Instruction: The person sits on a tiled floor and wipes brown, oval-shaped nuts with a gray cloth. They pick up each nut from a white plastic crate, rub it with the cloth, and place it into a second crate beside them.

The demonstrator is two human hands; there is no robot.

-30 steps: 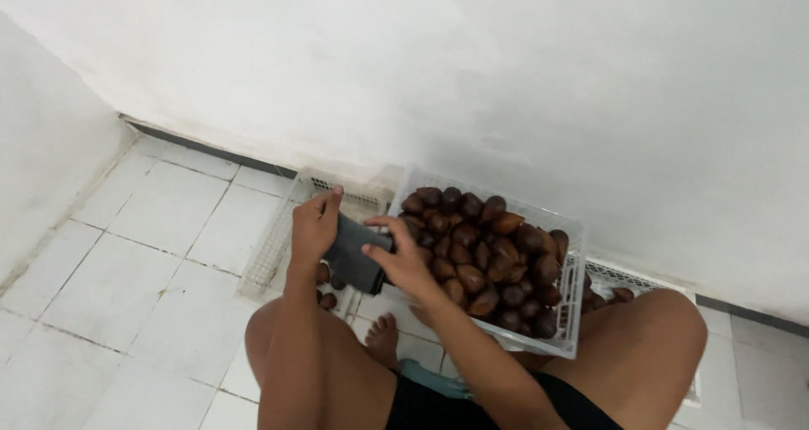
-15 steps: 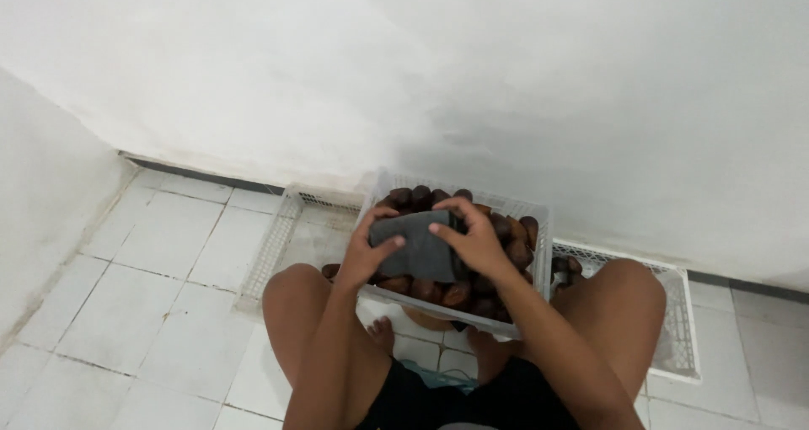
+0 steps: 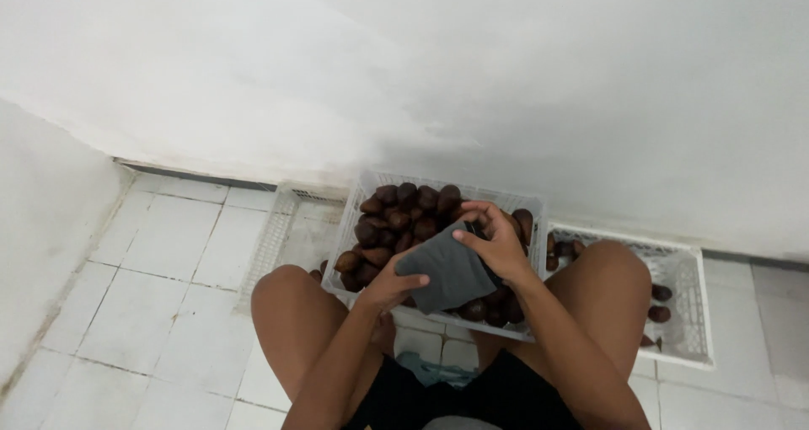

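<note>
Both hands grip a grey cloth over the white crate of brown fruit: left hand pinches its lower edge, right hand fingers curl on top (fruit maybe underneath, can't tell).

matt grey cloth, white plastic lattice crate, scaly brown fruit, glazed floor tiles.

White wall, tiled floor
</note>
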